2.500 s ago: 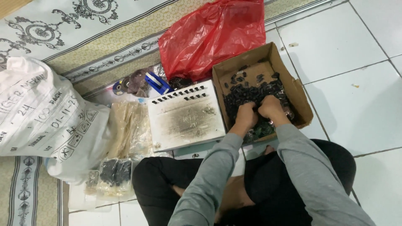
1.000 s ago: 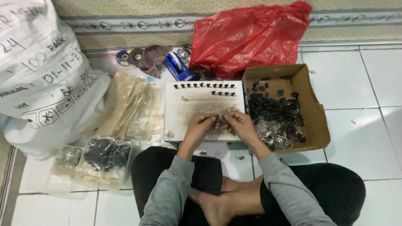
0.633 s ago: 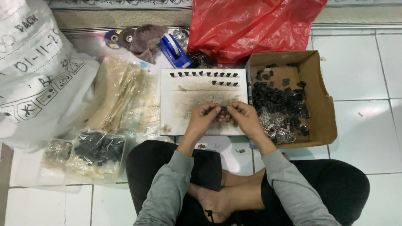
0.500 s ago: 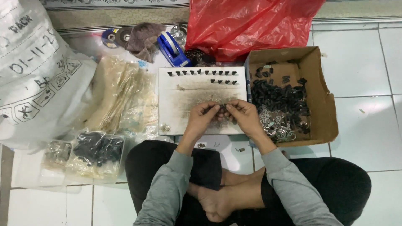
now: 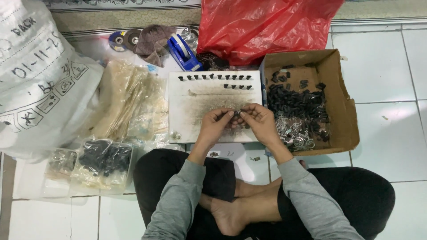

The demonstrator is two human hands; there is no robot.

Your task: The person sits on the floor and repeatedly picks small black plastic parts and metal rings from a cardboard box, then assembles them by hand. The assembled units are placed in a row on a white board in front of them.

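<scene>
Head view, from the left: a big white sack (image 5: 40, 75) slumps on the floor, with clear bags of dark parts (image 5: 104, 160) in front of it and clear packets of pale strips (image 5: 129, 104) just beside it. Behind those lie two grinding discs (image 5: 124, 40), a grey cloth (image 5: 153, 40) and a blue tape dispenser (image 5: 183, 52). At the centre a white board (image 5: 195, 111) lies flat on the tiles, with two rows of small black pegs (image 5: 218, 80) standing along its far edge. Over the board's near half the left hand (image 5: 215, 124) and right hand (image 5: 258, 122) meet, fingertips touching. Both sets of fingers are pinched on one small dark part (image 5: 238, 114), held just above the board; its shape is too small to tell. Behind sits a red plastic bag (image 5: 262, 26). To the right, touching the board, an open cardboard box (image 5: 342, 106) holds black pieces and some shiny metal ones. The person sits cross-legged, grey sleeves, bare foot (image 5: 227, 215) showing.
</scene>
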